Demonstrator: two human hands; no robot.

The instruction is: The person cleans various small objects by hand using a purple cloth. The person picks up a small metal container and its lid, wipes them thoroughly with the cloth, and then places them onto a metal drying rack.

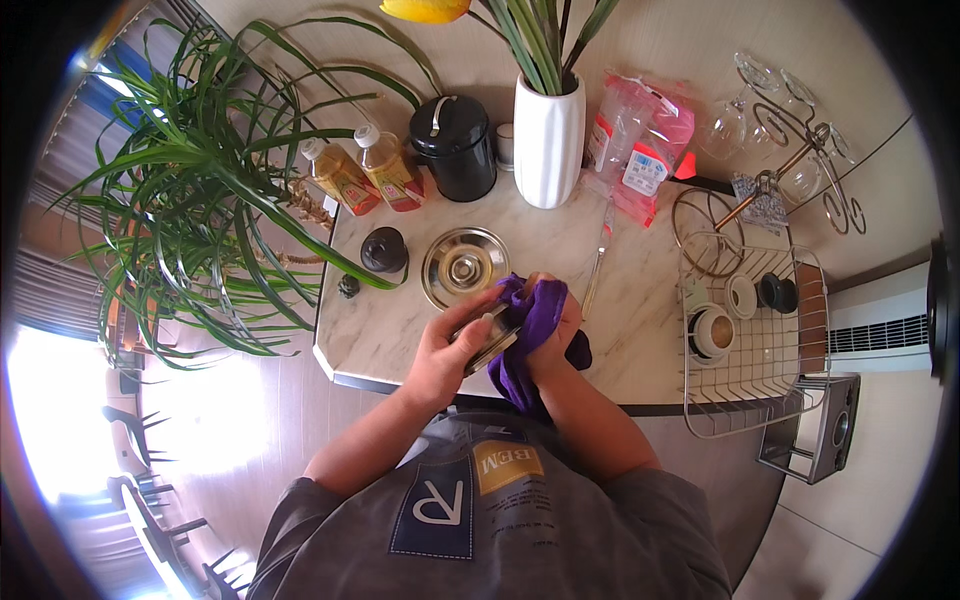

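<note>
My left hand [448, 346] grips a round metal piece [495, 343] with a shiny rim, tilted just in front of my chest. In my right hand [556, 330] is a bunched purple cloth [541, 319], pressed against the far side of that piece; its lower folds hang below the hand. What the metal piece is, I cannot tell, since fingers and cloth cover part of it. Beyond my hands a round metal lid or dish [465, 268] with a central knob lies on the marble-patterned countertop [420, 337]. A small black lidded pot [384, 250] stands left of it.
Two bottles [391, 169], a black canister [454, 150] and a white vase [550, 142] line the back. A pink plastic package [645, 150] lies beside a long thin utensil [598, 262]. At right stand a wire basket [742, 390] with cups and a glass rack [769, 180]; plant leaves [225, 180] overhang the left.
</note>
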